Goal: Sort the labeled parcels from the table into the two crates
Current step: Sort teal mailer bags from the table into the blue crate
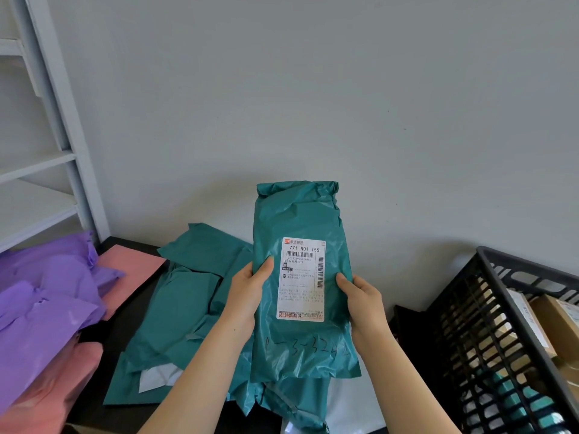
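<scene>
Head view: left grip (247, 297), right grip (363, 305) each clasp teal parcel (299, 214), thumbs on front.

Table: black top (125, 311), mostly covered.
Middle: teal mailer bags (188, 308), overlapping in a loose pile.
Left: purple bags (47, 302) heaped over pink bags (131, 264).
Front: white bag (156, 379) showing beneath the teal.

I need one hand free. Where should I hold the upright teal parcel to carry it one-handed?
Probably the right long edge, level with the label, coming from the right, where the right hand pinches it. The teal parcel is long, soft and upright, so a mid-length grip should limit flopping; the left hand could then let go.
</scene>
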Tool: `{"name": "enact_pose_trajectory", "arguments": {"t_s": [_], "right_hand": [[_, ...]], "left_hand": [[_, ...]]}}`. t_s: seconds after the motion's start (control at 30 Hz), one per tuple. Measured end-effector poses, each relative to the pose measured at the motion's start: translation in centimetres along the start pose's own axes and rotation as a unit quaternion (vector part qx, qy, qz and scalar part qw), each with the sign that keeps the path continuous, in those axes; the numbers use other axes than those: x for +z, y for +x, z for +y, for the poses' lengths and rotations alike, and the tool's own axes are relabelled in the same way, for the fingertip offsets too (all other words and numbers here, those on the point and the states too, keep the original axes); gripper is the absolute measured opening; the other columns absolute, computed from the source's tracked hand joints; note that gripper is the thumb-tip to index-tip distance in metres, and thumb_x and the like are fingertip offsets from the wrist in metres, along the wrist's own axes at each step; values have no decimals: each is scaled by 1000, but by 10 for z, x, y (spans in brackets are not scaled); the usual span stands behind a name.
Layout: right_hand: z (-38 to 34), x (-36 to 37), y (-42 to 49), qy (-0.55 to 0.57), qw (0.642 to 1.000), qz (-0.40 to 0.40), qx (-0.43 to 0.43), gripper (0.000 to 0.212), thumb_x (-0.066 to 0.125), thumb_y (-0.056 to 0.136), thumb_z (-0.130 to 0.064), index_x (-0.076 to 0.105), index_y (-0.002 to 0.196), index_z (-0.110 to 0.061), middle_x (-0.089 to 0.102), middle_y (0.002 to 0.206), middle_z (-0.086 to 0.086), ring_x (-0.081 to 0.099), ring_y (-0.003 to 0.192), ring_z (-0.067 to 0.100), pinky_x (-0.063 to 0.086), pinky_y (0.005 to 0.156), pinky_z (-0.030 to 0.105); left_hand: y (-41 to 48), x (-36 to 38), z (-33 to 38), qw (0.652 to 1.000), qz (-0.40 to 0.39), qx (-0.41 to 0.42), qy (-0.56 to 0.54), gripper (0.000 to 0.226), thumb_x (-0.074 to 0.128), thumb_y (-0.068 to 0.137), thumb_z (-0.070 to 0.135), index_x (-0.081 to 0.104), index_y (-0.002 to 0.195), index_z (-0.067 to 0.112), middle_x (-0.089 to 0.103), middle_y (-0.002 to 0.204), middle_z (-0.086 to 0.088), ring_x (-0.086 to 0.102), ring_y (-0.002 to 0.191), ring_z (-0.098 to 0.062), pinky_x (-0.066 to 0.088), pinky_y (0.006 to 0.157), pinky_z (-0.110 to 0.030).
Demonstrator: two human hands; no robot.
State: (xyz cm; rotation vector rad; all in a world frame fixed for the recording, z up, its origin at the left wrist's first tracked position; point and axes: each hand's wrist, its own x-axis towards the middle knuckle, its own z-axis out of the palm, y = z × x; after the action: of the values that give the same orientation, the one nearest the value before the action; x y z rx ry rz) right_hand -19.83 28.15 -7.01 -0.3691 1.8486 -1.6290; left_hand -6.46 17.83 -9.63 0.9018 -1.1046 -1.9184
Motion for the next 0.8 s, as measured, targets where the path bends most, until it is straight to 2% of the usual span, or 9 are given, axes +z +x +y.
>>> {"name": "enact_pose_trajectory", "arguments": {"t_s": [0.27, 0.47, 0.57, 0.63, 0.7, 0.73, 0.8], "right_hand": [[2, 0, -3, -12, 1000, 20, -4, 20, 56, 96, -20, 68, 88, -6, 73, 92, 11, 67, 87, 28, 54, 87, 47], [4, -2, -6, -11, 1000, 28, -6, 22, 56, 96, -19, 66, 82, -6, 72, 85, 7, 64, 79, 24, 54, 81, 42], [6, -3, -7, -23, 999, 43, -23, 26, 56, 96, -20, 63, 91, 5, 70, 89, 17, 60, 77, 25, 53, 83, 47], [8, -3, -8, -55, 995, 58, -52, 32, 56, 95, -25, 61, 92, 6, 66, 89, 24, 54, 73, 23, 53, 80, 51], [10, -6, -9, -121, 985, 73, -97, 37, 57, 94, -31, 61, 87, 5, 60, 73, 17, 49, 68, 21, 47, 63, 41], [9, -8, -11, -158, 977, 80, -120, 35, 57, 94, -32, 63, 84, 1, 61, 71, 7, 51, 67, 20, 44, 62, 34], [6, -14, -14, -221, 958, 95, -159, 19, 60, 92, -32, 69, 90, -16, 67, 84, -5, 60, 77, 15, 46, 67, 26]], "left_hand": [[-5, 2, 1, 1000, 15, 0, 3, 14, 57, 94, 31, 68, 100, 25, 74, 101, 4, 66, 101, -18, 49, 94, -39], [-11, 2, 1, 1000, 19, 2, 13, 15, 57, 94, 32, 68, 101, 24, 73, 104, 4, 65, 104, -17, 45, 101, -42], [-15, 4, 1, 1000, 20, 2, 12, 16, 57, 94, 32, 68, 101, 24, 73, 104, 4, 65, 104, -18, 45, 101, -42], [-18, 6, 2, 1000, 24, 4, 14, 16, 56, 95, 33, 68, 102, 24, 72, 104, 4, 65, 103, -17, 48, 95, -38], [-21, 7, 4, 999, 30, 10, 13, 16, 55, 95, 33, 66, 102, 24, 71, 102, 6, 64, 101, -14, 48, 84, -30], [-23, 7, 5, 999, 33, 15, 14, 15, 55, 95, 33, 66, 101, 25, 70, 103, 7, 63, 101, -13, 47, 84, -30], [-27, 7, 6, 999, 34, 25, 15, 13, 55, 95, 35, 65, 99, 28, 70, 105, 9, 62, 104, -12, 45, 93, -32]]}}
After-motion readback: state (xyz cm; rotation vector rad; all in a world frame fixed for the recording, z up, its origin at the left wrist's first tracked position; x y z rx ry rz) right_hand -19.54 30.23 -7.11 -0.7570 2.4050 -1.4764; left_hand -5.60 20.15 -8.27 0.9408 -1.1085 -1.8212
